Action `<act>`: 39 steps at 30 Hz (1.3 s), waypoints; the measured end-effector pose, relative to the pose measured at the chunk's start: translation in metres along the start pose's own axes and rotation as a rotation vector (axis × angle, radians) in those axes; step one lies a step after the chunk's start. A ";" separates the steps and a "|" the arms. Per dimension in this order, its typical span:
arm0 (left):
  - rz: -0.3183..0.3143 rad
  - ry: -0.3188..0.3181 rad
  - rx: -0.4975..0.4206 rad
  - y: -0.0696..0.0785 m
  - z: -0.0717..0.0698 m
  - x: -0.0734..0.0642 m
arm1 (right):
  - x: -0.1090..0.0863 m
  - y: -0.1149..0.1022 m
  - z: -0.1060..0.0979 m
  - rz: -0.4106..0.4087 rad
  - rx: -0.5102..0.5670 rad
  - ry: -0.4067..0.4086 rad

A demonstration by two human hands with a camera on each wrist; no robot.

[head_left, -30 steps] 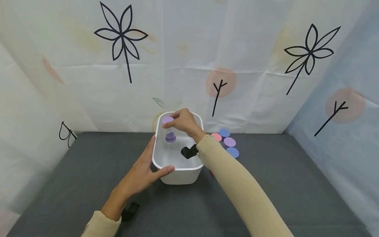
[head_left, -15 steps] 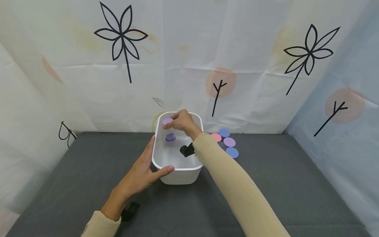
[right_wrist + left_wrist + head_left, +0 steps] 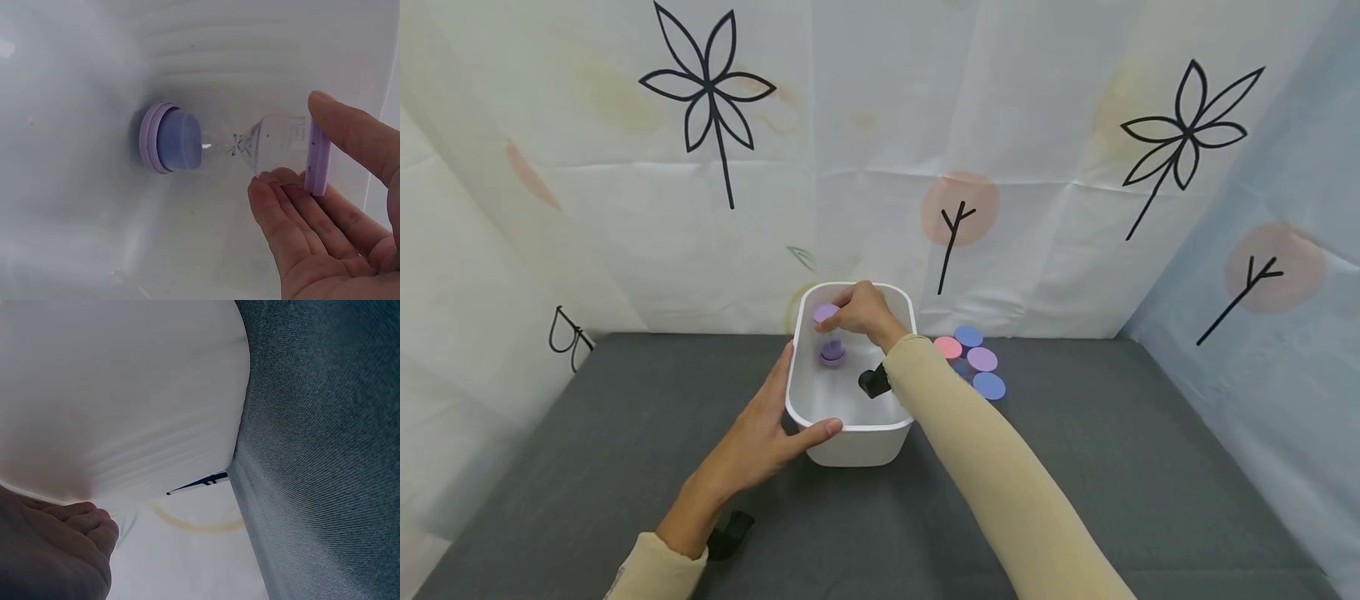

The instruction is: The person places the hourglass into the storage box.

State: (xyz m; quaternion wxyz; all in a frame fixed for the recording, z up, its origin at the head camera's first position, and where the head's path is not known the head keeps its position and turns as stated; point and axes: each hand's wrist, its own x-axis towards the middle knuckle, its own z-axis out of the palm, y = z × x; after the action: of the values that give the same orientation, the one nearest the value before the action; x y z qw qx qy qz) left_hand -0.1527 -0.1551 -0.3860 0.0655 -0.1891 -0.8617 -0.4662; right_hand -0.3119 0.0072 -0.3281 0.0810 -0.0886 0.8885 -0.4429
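In the head view, a white plastic tub (image 3: 857, 446) stands on the grey table. My left hand (image 3: 760, 437) rests against its near left corner, fingers straight along the left wall and thumb laid along the front rim. In the left wrist view, the fingers (image 3: 87, 525) touch the tub's outer wall. My right hand (image 3: 867, 312) reaches into the tub and holds a purple-capped hourglass (image 3: 275, 147) by its upper cap, the thumb on one side and the fingers on the other. Purple sand lies in its lower bulb. The hourglass is upright near the tub's left wall.
Right of the tub stands a group of several other round-capped pieces, among them a pink one (image 3: 948, 347), a purple one (image 3: 982, 359) and a blue one (image 3: 988, 386). My right sleeve (image 3: 992, 458) crosses in front of them. A patterned white cloth (image 3: 865, 125) rises behind the table.
My right hand has moved slightly down into the tub along with the hourglass. The left hand stays in the same place on the tub.
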 end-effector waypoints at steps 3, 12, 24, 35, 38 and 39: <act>-0.002 0.000 0.003 0.000 0.000 0.000 | 0.001 0.001 0.001 -0.004 -0.009 -0.036; -0.013 -0.003 0.004 0.002 -0.001 0.000 | 0.001 0.002 0.000 0.004 -0.042 -0.094; -0.026 -0.009 0.001 0.002 -0.001 0.000 | -0.003 -0.003 -0.017 0.012 -0.091 -0.100; -0.032 -0.009 0.006 0.001 0.000 -0.001 | -0.031 -0.013 -0.058 -0.107 0.074 -0.134; -0.025 -0.004 0.003 0.001 0.000 -0.001 | -0.047 -0.012 -0.072 -0.156 0.117 -0.138; -0.024 -0.003 0.004 0.001 0.000 0.000 | -0.053 -0.010 -0.076 -0.171 0.135 -0.136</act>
State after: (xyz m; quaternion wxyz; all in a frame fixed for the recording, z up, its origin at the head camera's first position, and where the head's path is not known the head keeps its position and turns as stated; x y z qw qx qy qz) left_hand -0.1520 -0.1547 -0.3850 0.0590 -0.1794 -0.8649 -0.4651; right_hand -0.2767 0.0719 -0.2714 0.1091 -0.1881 0.8385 -0.4997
